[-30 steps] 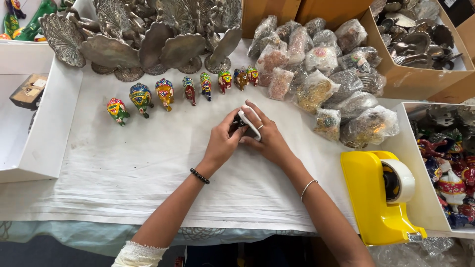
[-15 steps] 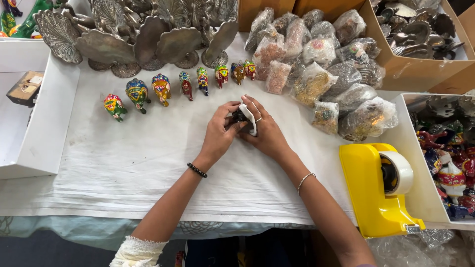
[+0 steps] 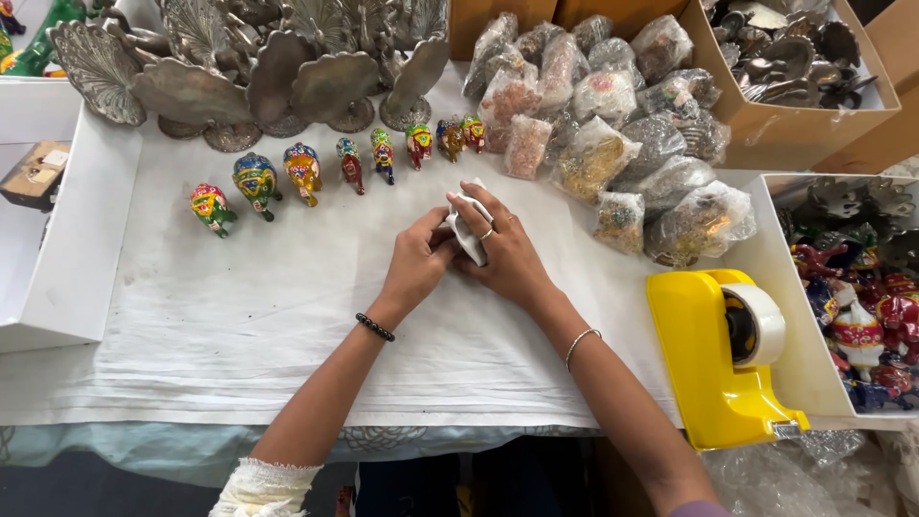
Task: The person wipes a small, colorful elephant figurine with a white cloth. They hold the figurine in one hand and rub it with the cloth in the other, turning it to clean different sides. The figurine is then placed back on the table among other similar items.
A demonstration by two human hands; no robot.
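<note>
Our left hand [image 3: 418, 263] and right hand [image 3: 507, 251] grasped 1 white wrapped bundle [image 3: 468, 230], both grips clenched, mid-surface [image 3: 239, 325].

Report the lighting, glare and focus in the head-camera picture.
Head view: light soft and even, only faint shadows under the hands (left hand, right hand); glare glints on the plastic bags and metal peacock figures; focus sharp throughout, with wide-angle bending toward the edges.
</note>
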